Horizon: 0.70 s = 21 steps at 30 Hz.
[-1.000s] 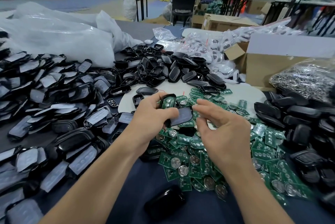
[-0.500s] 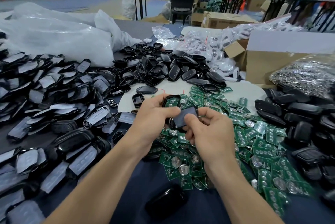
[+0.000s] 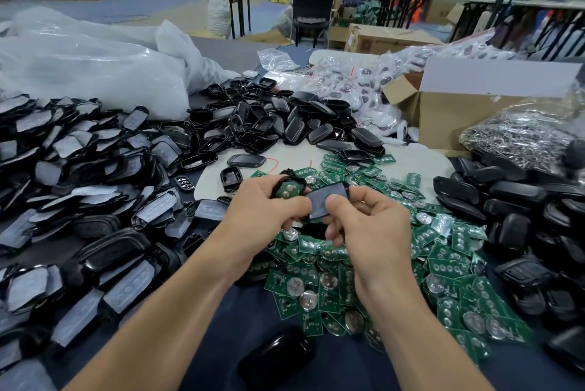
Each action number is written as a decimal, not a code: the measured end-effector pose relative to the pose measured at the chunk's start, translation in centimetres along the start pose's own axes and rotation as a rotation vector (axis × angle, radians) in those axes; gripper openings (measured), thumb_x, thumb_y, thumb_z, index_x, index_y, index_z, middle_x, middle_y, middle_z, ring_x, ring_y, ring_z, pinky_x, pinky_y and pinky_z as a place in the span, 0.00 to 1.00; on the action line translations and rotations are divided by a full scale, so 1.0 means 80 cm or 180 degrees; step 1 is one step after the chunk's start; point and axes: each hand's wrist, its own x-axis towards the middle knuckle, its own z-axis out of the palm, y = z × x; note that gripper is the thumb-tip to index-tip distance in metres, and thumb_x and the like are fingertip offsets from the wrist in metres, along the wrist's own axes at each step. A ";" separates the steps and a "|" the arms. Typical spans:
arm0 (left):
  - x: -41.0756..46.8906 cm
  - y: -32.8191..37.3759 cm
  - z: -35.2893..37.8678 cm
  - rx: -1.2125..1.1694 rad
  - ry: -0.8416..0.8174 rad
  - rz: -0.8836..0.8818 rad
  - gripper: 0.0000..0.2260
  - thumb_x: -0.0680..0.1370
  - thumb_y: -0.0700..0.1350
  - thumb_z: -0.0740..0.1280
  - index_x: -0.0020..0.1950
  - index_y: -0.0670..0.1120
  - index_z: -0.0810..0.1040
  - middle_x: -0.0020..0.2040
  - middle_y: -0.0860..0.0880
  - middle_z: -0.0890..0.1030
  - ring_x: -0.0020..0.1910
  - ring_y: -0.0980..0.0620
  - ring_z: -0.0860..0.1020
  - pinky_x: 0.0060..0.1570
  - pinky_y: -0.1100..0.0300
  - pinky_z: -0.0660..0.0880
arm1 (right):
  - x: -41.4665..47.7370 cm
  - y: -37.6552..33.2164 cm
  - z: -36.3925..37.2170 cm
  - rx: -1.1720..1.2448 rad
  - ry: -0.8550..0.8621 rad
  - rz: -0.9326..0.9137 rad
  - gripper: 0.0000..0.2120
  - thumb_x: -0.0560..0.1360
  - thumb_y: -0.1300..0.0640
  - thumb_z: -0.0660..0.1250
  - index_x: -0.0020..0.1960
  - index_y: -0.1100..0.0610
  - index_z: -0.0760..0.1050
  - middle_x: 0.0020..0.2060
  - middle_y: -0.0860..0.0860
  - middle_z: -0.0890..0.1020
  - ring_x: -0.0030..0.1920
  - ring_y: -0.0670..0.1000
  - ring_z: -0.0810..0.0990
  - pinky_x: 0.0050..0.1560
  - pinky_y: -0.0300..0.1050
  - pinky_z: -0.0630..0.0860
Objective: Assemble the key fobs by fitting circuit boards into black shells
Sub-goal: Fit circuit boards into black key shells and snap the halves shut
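At the worktop [image 3: 247, 318] centre, left hand [image 3: 262, 208] grips a black shell [image 3: 288, 173] with its circuit board [image 3: 287, 191] seated, right hand [image 3: 370, 226] pinches a grey cover [image 3: 327, 202] just beside it; loose boards [image 3: 449, 267] heaped at 4 o'clock remain

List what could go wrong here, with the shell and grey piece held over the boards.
The green board in the black shell, gripped by the left hand, may not be fully seated; tilting could spill it. The right hand pinches the grey cover near one edge, so it might close skewed. Anything dropped would likely vanish among the loose circuit boards below.
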 end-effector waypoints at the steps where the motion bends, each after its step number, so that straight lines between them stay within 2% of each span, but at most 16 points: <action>1: 0.000 -0.001 0.000 0.0059 0.0022 0.0023 0.06 0.73 0.39 0.75 0.38 0.49 0.84 0.29 0.48 0.76 0.28 0.52 0.71 0.29 0.66 0.68 | 0.001 0.002 0.000 -0.0108 0.0048 -0.0059 0.09 0.75 0.62 0.73 0.40 0.51 0.85 0.26 0.54 0.82 0.26 0.50 0.77 0.29 0.44 0.75; 4: 0.000 -0.001 0.002 0.0069 0.0127 0.0040 0.07 0.73 0.37 0.75 0.38 0.47 0.84 0.30 0.47 0.76 0.29 0.51 0.71 0.29 0.64 0.69 | 0.002 0.005 0.000 -0.0203 0.0052 -0.0049 0.05 0.75 0.59 0.74 0.48 0.50 0.85 0.28 0.52 0.83 0.27 0.48 0.78 0.33 0.48 0.76; 6: 0.000 0.001 0.002 0.0039 0.0181 0.0034 0.05 0.72 0.38 0.74 0.39 0.47 0.84 0.30 0.48 0.76 0.29 0.51 0.70 0.28 0.65 0.68 | 0.004 0.003 -0.003 -0.0166 0.0021 0.0028 0.09 0.76 0.59 0.74 0.54 0.50 0.84 0.30 0.51 0.84 0.30 0.48 0.79 0.34 0.46 0.78; 9: -0.001 0.000 0.001 -0.0078 0.0104 -0.0042 0.11 0.73 0.35 0.74 0.37 0.50 0.85 0.29 0.50 0.77 0.28 0.54 0.71 0.27 0.67 0.67 | 0.009 -0.005 -0.014 -0.0049 -0.0057 0.0074 0.07 0.76 0.63 0.73 0.49 0.52 0.84 0.30 0.52 0.84 0.30 0.49 0.80 0.34 0.42 0.77; 12: -0.002 0.000 0.003 -0.0210 -0.0237 -0.0019 0.07 0.75 0.38 0.75 0.40 0.49 0.85 0.29 0.51 0.77 0.28 0.54 0.71 0.27 0.68 0.68 | 0.015 -0.011 -0.026 -0.0180 -0.0044 0.0141 0.06 0.75 0.65 0.74 0.46 0.55 0.84 0.28 0.54 0.82 0.27 0.49 0.77 0.30 0.39 0.74; 13: -0.004 0.003 0.003 -0.0297 -0.0370 -0.0001 0.03 0.75 0.41 0.76 0.43 0.49 0.87 0.29 0.51 0.77 0.28 0.55 0.71 0.27 0.68 0.68 | 0.018 -0.012 -0.029 -0.0040 -0.0013 0.0263 0.05 0.75 0.67 0.73 0.46 0.57 0.84 0.27 0.54 0.81 0.26 0.49 0.76 0.28 0.39 0.73; 14: -0.005 0.004 0.003 -0.0395 -0.0504 0.0061 0.05 0.73 0.44 0.76 0.48 0.51 0.88 0.29 0.51 0.76 0.27 0.55 0.70 0.27 0.67 0.67 | 0.018 -0.014 -0.031 0.0240 -0.0012 0.0466 0.05 0.75 0.68 0.73 0.46 0.60 0.83 0.28 0.53 0.81 0.25 0.48 0.75 0.26 0.38 0.72; 17: -0.007 0.008 -0.004 -0.0503 -0.0990 0.0400 0.20 0.69 0.46 0.77 0.61 0.55 0.86 0.27 0.54 0.70 0.26 0.56 0.65 0.27 0.66 0.64 | 0.020 -0.019 -0.033 0.1230 -0.0172 0.1326 0.03 0.75 0.68 0.70 0.43 0.63 0.79 0.30 0.55 0.80 0.24 0.46 0.73 0.23 0.36 0.71; 19: -0.008 0.010 -0.004 -0.0343 -0.1058 0.0646 0.22 0.69 0.41 0.76 0.62 0.56 0.86 0.28 0.56 0.69 0.26 0.57 0.64 0.28 0.67 0.63 | 0.019 -0.021 -0.034 0.1638 -0.0395 0.1739 0.04 0.71 0.67 0.72 0.40 0.63 0.77 0.29 0.55 0.79 0.24 0.45 0.72 0.22 0.35 0.71; 21: -0.008 0.011 0.000 -0.0278 -0.0861 0.0796 0.20 0.70 0.36 0.75 0.57 0.54 0.88 0.28 0.56 0.73 0.26 0.58 0.68 0.30 0.68 0.66 | 0.015 -0.022 -0.030 0.1674 -0.0719 0.1967 0.04 0.67 0.66 0.72 0.37 0.63 0.77 0.29 0.55 0.79 0.23 0.45 0.72 0.22 0.34 0.71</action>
